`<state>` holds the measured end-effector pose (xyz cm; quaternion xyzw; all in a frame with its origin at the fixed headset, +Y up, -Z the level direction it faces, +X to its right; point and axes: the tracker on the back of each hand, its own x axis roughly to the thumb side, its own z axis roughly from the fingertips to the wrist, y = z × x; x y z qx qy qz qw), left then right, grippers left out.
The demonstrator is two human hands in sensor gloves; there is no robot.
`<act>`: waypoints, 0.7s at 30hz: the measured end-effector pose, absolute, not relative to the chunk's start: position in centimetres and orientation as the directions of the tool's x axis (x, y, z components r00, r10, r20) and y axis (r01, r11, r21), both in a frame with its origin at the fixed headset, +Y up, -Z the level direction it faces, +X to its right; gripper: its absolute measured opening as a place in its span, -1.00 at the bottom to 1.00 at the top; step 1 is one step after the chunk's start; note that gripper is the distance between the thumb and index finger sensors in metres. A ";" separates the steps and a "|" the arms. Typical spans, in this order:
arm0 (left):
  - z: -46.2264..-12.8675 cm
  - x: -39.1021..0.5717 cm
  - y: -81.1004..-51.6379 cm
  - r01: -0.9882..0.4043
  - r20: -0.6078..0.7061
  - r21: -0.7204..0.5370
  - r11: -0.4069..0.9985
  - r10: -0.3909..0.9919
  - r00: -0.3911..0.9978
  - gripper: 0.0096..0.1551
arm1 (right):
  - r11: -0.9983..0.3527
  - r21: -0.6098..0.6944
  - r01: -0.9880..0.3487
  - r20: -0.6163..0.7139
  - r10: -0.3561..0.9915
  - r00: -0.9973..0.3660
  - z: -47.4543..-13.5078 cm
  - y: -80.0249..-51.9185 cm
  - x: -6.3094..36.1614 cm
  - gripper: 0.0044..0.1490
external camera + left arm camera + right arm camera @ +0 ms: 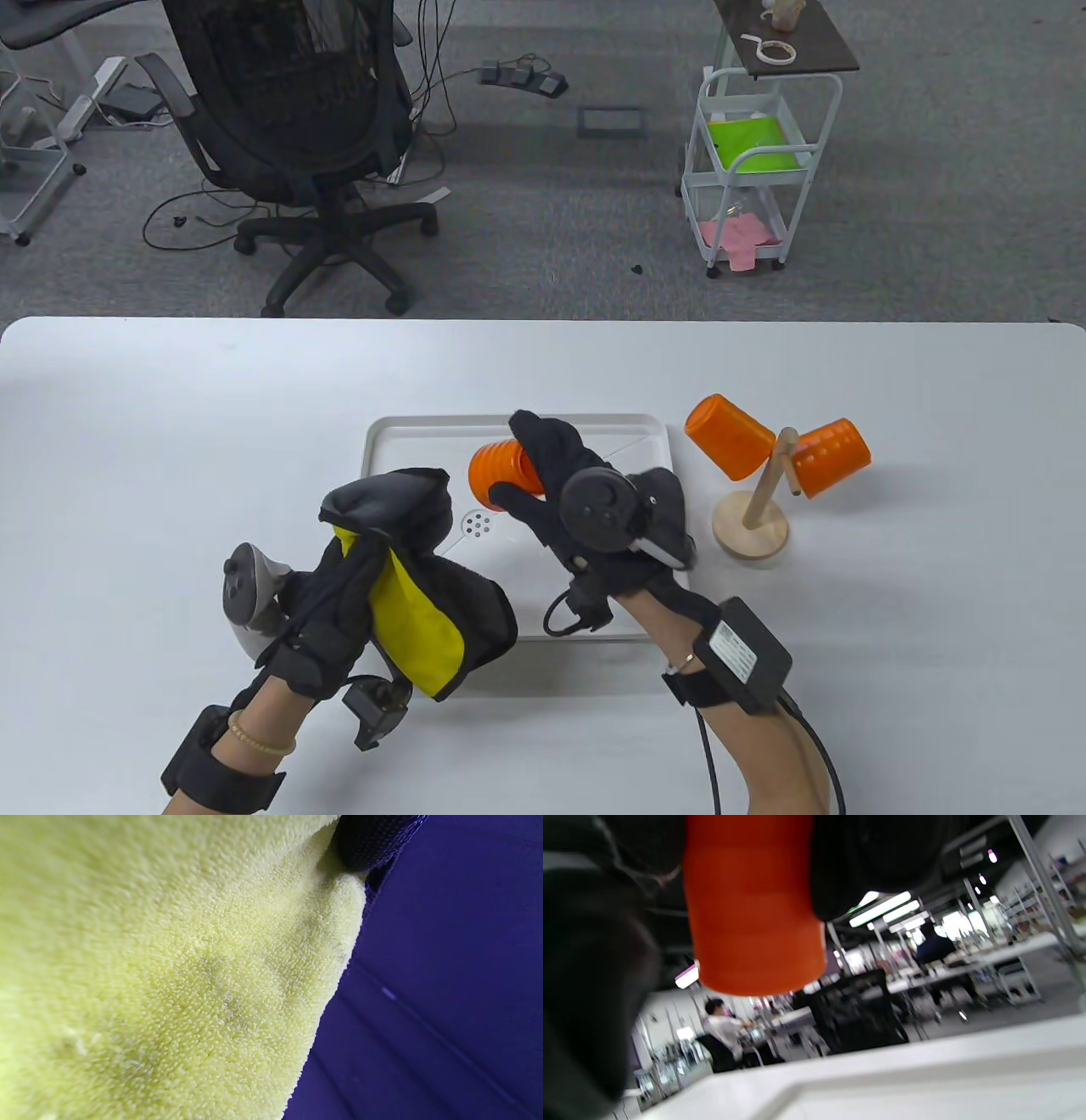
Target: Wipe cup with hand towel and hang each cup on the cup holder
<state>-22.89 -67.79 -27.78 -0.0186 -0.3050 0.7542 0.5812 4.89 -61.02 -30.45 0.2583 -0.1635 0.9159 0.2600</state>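
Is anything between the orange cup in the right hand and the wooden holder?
Nothing visible stands in the way. The right hand holds the ribbed orange plastic cup above the white tray; bare table lies between it and the wooden cup holder, where two orange cups already hang.

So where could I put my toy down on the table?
The table is bare across its far left, and on the far right past the cup holder. The middle is crowded: the white tray, both hands, the towel and the held orange cup.
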 end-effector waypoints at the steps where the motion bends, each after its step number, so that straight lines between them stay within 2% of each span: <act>1: -27.8 -22.8 -67.9 -0.864 0.320 -0.482 -0.143 0.890 -0.325 -0.25 | -0.793 -0.186 -0.580 0.583 0.386 -0.715 -29.3 -61.0 5.3 -0.01; 5: -27.9 -22.3 -68.5 -0.850 0.275 -0.496 -0.178 0.896 -0.348 -0.26 | -0.753 -0.202 -0.626 0.702 0.335 -0.629 -25.7 -61.6 5.3 -0.02; 8: -27.8 -21.9 -68.9 -0.833 0.224 -0.507 -0.222 0.899 -0.375 -0.24 | -0.755 -0.192 -0.627 0.801 0.249 -0.544 -24.4 -62.4 4.3 -0.03; 13: -27.5 -21.0 -69.3 -0.805 0.159 -0.538 -0.251 0.907 -0.389 -0.22 | -0.746 -0.296 -0.596 0.810 0.135 -0.571 -23.6 -63.2 3.5 -0.01; 17: -27.3 -20.7 -68.9 -0.794 0.202 -0.568 -0.217 0.898 -0.390 -0.20 | -0.729 -0.220 -0.648 0.818 0.224 -0.529 -24.0 -63.5 3.6 0.00; 21: -26.6 -20.1 -68.1 -0.786 0.319 -0.607 -0.114 0.872 -0.372 -0.17 | -0.635 -0.060 -0.770 0.795 0.437 -0.422 -24.8 -63.5 4.2 0.01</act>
